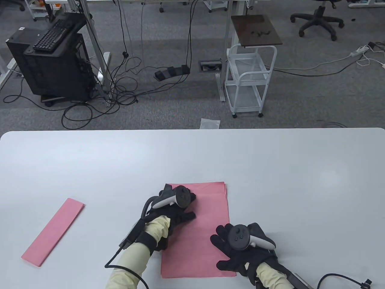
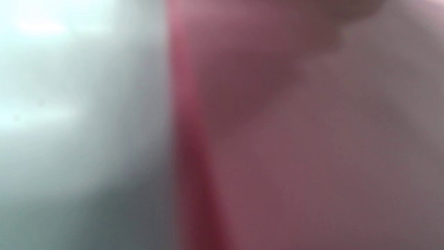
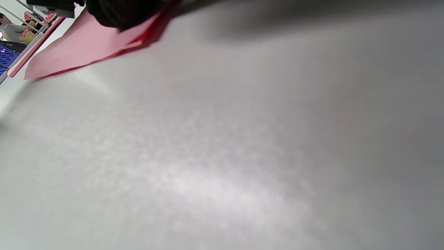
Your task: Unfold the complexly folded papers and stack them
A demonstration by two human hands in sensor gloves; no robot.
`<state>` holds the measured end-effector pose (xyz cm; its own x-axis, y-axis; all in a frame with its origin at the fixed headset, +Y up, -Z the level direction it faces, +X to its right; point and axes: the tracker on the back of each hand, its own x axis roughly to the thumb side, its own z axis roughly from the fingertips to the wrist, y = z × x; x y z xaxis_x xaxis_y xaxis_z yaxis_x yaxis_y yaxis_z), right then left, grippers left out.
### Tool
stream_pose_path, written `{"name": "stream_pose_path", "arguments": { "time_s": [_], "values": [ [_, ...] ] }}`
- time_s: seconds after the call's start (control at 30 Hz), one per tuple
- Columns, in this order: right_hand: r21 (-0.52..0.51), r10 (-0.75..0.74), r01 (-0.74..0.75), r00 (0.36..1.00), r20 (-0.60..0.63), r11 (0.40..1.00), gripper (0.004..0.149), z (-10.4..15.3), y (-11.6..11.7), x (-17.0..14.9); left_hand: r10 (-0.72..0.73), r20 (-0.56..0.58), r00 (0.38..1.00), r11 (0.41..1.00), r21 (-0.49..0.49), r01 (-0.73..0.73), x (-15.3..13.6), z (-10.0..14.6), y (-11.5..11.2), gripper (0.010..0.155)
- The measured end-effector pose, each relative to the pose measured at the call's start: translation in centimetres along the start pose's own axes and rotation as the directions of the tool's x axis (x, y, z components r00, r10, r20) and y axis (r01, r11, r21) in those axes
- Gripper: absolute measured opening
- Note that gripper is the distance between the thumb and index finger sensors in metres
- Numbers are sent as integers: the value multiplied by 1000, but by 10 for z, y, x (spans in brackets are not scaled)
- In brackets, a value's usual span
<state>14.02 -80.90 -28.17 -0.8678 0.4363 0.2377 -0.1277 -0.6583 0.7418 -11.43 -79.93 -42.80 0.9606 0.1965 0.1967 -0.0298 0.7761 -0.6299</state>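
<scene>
Hands press flat on the stack of unfolded pink paper sheets (image 1: 207, 216) near the front edge of the white table (image 1: 300, 168), probably to smooth creases: the left hand (image 1: 173, 210) on its left part, the right hand (image 1: 240, 243) at its right edge, both with fingers spread and grasping nothing. Well apart to the left lies a folded pink paper strip (image 1: 52, 231), narrow and unopened.

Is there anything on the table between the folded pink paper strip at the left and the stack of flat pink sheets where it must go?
Nothing visible lies between them: only bare white table separates the folded pink paper strip from the stack of flat pink sheets. The left hand and right hand rest on the stack itself.
</scene>
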Motion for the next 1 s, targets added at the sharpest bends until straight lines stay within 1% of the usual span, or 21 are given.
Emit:
{"name": "stream_pose_path", "arguments": {
  "time_s": [0.1,0.2,0.23,0.33,0.4,0.47,0.5,0.6,0.67,0.73,0.77,0.83,1.0],
  "values": [
    [5,-3,3,1000,0,1000,76,0,0,0,20,-25,999,1000,20,-20,-11,-5,5,67],
    [6,-4,4,1000,-1,1000,76,0,0,0,49,-4,999,998,35,-49,-11,-5,3,67],
    [7,-4,4,1000,0,1000,76,0,0,0,67,5,998,998,23,-67,-12,-5,2,67],
    [1,-4,4,1000,2,1000,76,0,0,0,112,19,993,993,37,-113,-11,-4,5,66],
    [-13,-1,1,1000,6,1000,75,1,-1,1,132,23,991,991,32,-133,-10,-1,7,66],
    [-60,-1,3,1000,23,998,70,3,-5,4,125,23,992,992,15,-125,-9,4,8,68],
    [-106,-28,32,999,39,994,66,5,-10,7,99,33,995,994,41,-100,-9,8,9,69],
    [-160,-48,57,997,64,985,64,11,-19,12,-10,26,1000,990,143,6,-15,25,15,72],
    [-198,-37,49,997,68,979,63,16,-25,15,-42,-2,999,987,156,41,-26,37,19,73],
    [-247,-34,51,997,73,968,63,23,-31,17,-27,-44,999,983,178,34,-45,52,23,74],
    [-275,-40,60,996,78,960,63,27,-33,19,-4,-74,997,980,198,19,-58,61,25,74],
    [-295,-46,69,995,86,953,63,32,-37,21,44,-128,991,978,210,-16,-83,75,26,73],
    [-343,-48,73,996,81,936,64,48,-38,25,128,-292,948,968,245,-55,-150,114,20,74]
  ]
}}
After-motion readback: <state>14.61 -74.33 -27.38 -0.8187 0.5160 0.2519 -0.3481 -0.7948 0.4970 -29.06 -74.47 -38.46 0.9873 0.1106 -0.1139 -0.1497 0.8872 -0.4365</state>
